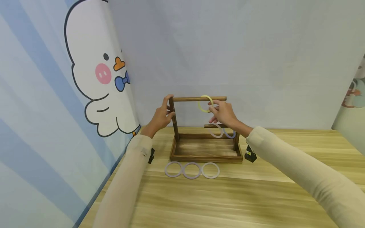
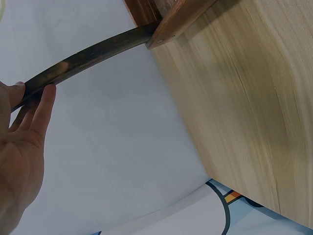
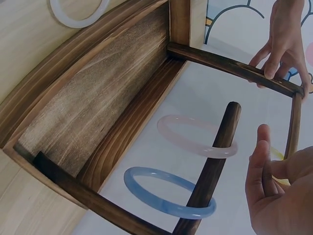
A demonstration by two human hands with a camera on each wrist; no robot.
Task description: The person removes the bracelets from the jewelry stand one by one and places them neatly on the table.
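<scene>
A dark wooden stand (image 1: 206, 159) has a tray base and two horizontal bars. With thumb and fingers on either side, my left hand (image 1: 162, 116) grips the top of its left post (image 2: 98, 53). My right hand (image 1: 223, 113) pinches a yellow bangle (image 1: 199, 106), which appears to encircle the upper bar (image 1: 185, 99); in the right wrist view the hand mostly hides it. From the shorter lower bar (image 3: 227, 125) hang a pale pink bangle (image 3: 168, 139) and a blue bangle (image 3: 146, 203).
Before the tray, a lavender bangle (image 1: 173, 176), a purple bangle (image 1: 192, 178) and a white bangle (image 1: 210, 177) lie in a row on the wooden table (image 1: 216, 205). A small black object (image 1: 250, 155) stands right of the tray, another dark object (image 1: 151, 156) left. A pale curtain (image 1: 242, 47) hangs behind.
</scene>
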